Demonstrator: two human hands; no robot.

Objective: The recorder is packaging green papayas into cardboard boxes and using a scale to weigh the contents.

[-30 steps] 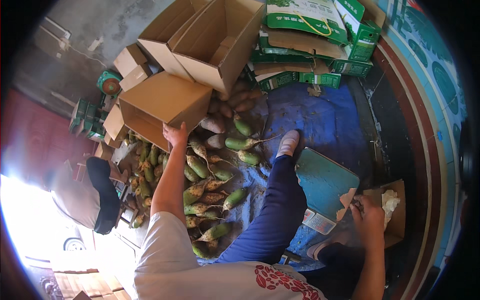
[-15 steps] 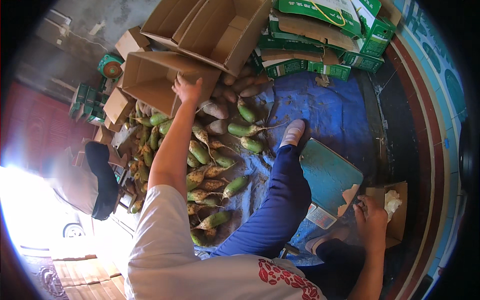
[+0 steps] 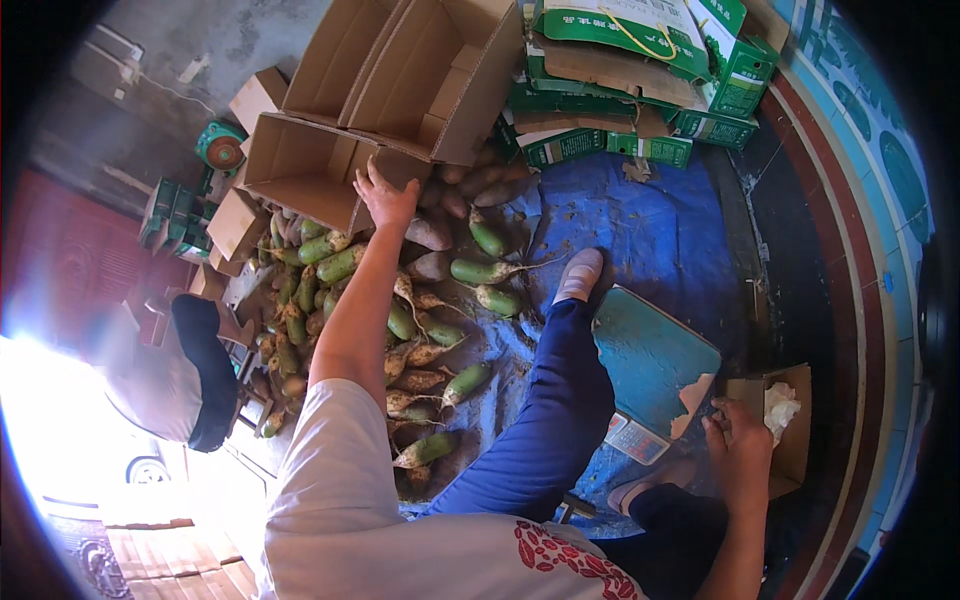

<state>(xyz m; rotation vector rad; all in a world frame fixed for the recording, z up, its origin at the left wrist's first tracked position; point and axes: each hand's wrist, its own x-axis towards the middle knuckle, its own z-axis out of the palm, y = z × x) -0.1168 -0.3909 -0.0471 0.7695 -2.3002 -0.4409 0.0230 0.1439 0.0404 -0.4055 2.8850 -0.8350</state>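
Observation:
My left hand (image 3: 388, 200) reaches out over the pile, fingers stretched and thumb apart, against the near right wall of a small open cardboard box (image 3: 300, 165). It looks to be touching the box, not wrapped round it. Under that arm lie many green radishes (image 3: 340, 264) with thin roots, some muddy. Reddish-brown tubers (image 3: 430, 233), probably sweet potatoes, lie beyond them. My right hand (image 3: 742, 445) hovers at the right, loosely curled with a gap between thumb and forefinger; no object shows in it. Beside it is a cardboard box (image 3: 790, 450) with crumpled white paper (image 3: 781, 408).
A teal-topped scale (image 3: 652, 350) with a keypad stands on the blue tarp (image 3: 640, 215), right of my foot. Larger open cartons (image 3: 415, 85) rise behind the small box. Green cartons (image 3: 610, 60) are stacked at the back. Another person (image 3: 190, 370) bends at the left.
The small box has shifted from a tilt to lie squarer against the larger cartons, with my left hand at its wall. My right hand has stayed nearly still.

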